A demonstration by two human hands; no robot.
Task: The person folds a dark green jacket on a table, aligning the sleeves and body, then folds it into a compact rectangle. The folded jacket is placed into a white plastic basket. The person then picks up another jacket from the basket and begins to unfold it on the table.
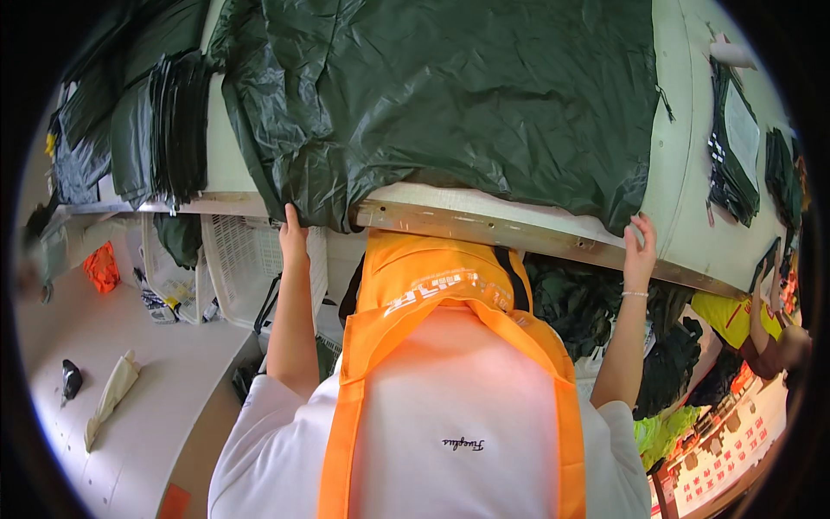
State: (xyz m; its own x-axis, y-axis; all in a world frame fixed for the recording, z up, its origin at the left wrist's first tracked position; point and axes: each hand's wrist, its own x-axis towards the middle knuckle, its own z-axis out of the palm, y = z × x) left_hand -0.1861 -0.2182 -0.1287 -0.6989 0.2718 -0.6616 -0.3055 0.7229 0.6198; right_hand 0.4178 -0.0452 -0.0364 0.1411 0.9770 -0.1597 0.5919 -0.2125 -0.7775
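Note:
A large dark green fabric sheet point(458, 95) lies spread over a pale worktable point(679, 173), its near edge hanging over the table's metal-trimmed front. My left hand point(292, 227) pinches the sheet's near left corner at the table edge. At the near right corner, my right hand point(640, 246), with a thin bracelet on the wrist, grips the sheet's hem. Both forearms reach up from my white shirt and orange apron point(432, 294).
Stacks of folded dark green pieces point(160, 121) sit at the table's left end. White plastic baskets point(246, 259) stand under the table. A side counter point(147, 381) at lower left carries a rolled cloth and a small dark tool. Another person in yellow point(761, 329) is at the right.

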